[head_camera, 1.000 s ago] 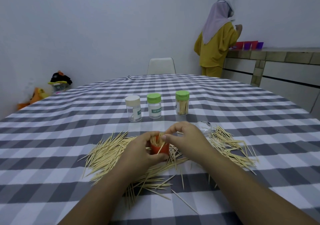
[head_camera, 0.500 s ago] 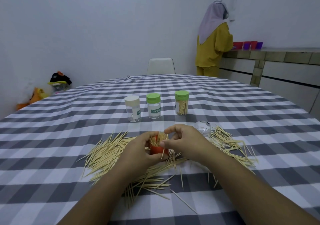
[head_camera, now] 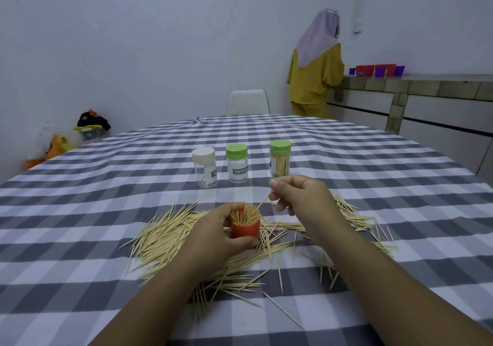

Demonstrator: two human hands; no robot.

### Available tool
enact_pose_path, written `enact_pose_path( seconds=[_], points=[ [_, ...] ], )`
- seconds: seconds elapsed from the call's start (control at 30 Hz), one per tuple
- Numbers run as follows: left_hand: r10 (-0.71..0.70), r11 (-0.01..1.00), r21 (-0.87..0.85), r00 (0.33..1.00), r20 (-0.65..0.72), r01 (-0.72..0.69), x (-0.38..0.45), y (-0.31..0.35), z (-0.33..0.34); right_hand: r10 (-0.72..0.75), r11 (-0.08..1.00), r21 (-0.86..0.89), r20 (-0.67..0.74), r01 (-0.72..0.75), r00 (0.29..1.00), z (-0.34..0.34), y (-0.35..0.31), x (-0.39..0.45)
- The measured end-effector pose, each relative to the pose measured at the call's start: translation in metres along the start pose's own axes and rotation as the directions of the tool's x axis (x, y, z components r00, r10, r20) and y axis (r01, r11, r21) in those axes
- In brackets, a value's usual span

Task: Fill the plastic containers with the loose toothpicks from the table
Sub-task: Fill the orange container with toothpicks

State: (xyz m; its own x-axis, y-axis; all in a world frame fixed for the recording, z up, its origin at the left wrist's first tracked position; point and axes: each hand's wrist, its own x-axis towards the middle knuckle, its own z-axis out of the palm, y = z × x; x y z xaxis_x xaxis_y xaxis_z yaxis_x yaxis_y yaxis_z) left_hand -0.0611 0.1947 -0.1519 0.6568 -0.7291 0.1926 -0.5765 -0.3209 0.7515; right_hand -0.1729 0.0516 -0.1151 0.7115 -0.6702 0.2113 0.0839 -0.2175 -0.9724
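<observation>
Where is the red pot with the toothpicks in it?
In the head view the red pot sits low in the middle, gripped by the left hand over the loose toothpicks, left of the right hand.

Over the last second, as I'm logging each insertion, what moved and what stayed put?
The right hand lifted up and away from the red container, and it now pinches a single toothpick angled above the packed bundle. The left hand kept gripping the container in the same spot. The three capped jars and the loose toothpicks on the table did not shift.
</observation>
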Motion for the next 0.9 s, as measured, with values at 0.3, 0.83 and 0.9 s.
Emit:
enact_pose_path(
  seconds=[0.3,0.83,0.9],
  points=[
    [0.022,1.000,-0.017,1.000,0.001,-0.021,-0.003,0.003,-0.001,-0.069,0.817,-0.541,0.253,0.200,0.965,0.008,0.002,-0.005],
    [0.003,1.000,0.021,1.000,0.016,-0.003,-0.003,0.005,-0.005,0.355,0.279,-0.943,0.276,0.180,0.893,-0.021,0.008,0.008],
    [0.001,1.000,0.028,1.000,0.013,-0.002,-0.004,0.005,-0.006,0.310,0.362,-0.917,0.288,0.168,0.906,-0.017,0.011,0.005]
  ],
)
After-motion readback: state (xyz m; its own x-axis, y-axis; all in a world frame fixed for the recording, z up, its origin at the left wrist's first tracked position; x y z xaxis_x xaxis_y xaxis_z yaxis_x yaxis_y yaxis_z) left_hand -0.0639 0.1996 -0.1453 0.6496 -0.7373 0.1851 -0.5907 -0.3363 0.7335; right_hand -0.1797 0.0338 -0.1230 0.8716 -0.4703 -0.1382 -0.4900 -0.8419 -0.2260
